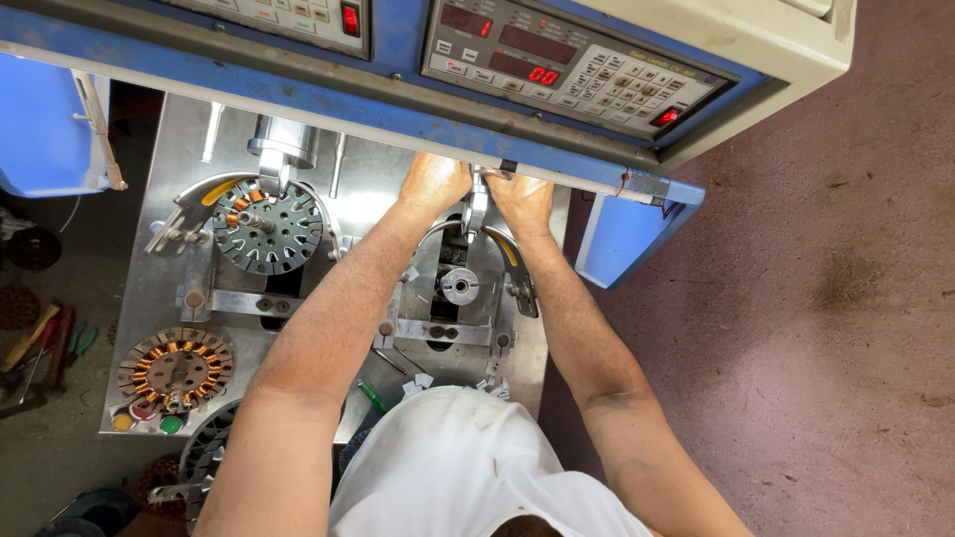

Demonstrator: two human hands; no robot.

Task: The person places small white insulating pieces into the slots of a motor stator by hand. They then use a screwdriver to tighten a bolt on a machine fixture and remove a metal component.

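Both my hands reach under the blue front rail (328, 99) of a winding machine. My left hand (434, 182) and my right hand (520, 200) sit on either side of a narrow metal winding head (477, 207) above an empty round spindle (460, 285). Their fingers are hidden under the rail, so what they touch or grip does not show. At the left station a dark slotted stator (269, 227), with copper on a few teeth, sits on its spindle. A stator fully wound with copper (175, 367) lies on the steel plate (171, 159) at the near left.
A control panel (572, 68) with red displays and a keypad sits above the rail. Red, yellow and green buttons (145, 418) line the plate's near left corner. A green-handled tool (372, 396) lies by my body. More stators (204, 455) are stacked below. Reddish floor (816, 298) lies to the right.
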